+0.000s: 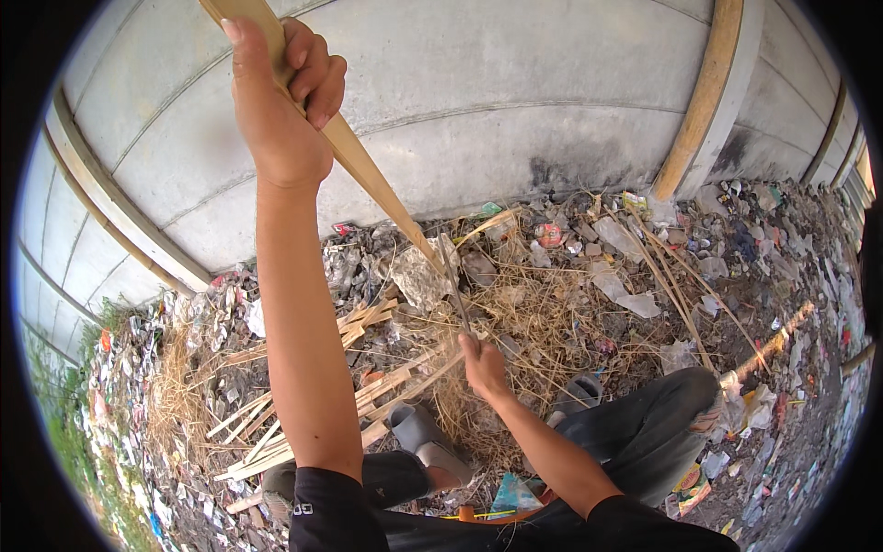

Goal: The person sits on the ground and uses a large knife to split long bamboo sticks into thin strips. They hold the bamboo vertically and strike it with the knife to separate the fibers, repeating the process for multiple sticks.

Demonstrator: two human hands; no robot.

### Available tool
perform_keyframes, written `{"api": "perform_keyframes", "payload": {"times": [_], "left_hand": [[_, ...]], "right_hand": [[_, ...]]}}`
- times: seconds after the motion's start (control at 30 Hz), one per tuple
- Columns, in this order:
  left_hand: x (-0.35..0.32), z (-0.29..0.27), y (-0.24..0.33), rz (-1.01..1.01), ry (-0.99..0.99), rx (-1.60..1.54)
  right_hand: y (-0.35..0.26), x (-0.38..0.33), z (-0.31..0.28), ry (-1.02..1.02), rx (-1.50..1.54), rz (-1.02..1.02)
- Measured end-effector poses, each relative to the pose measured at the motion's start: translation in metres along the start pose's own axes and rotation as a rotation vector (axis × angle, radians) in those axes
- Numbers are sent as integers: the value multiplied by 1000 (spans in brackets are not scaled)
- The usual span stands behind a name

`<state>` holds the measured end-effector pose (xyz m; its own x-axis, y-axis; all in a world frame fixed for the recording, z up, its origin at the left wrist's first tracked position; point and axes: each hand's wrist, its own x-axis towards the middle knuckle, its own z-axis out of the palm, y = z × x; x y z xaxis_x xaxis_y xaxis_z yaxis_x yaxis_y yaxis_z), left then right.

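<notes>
While clasping a pale wooden strip (368, 170), upper left to centre, in a curled left hand (280, 124), grips a long blade (453, 282) in a closed right hand (486, 370); likely light, stiff wood, best held high.

We've got decent room on the right: the air over the straw (529, 317) is open from our right hand (483, 366) out to the thin sticks (672, 287). Past that, the wall (515, 69) blocks us up front. The pole (368, 177) cuts diagonally from our left hand (299, 97) toward the rock (418, 278), so crossing there means dodging it plus the knife (456, 293). Between our forearms (308, 322) there's a gap, with a grey shoe (418, 432) low down.
</notes>
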<state>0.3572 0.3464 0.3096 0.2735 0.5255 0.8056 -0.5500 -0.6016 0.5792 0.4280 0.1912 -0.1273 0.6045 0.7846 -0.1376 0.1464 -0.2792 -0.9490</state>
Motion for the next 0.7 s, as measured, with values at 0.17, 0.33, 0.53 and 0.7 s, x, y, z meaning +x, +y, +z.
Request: {"api": "perform_keyframes", "payload": {"times": [0.17, 0.33, 0.53, 0.7], "left_hand": [[1, 4, -2, -32, -10, -41], [1, 8, 1, -6, -21, -74], [-1, -15, 6, -17, 28, -24], [2, -16, 6, -9, 36, -38]], "right_hand": [[-1, 10, 26, 194, 130, -347], [67, 55, 16, -165, 78, 436], [53, 34, 3, -139, 69, 254], [-4, 29, -1, 24, 202, 53]]}}
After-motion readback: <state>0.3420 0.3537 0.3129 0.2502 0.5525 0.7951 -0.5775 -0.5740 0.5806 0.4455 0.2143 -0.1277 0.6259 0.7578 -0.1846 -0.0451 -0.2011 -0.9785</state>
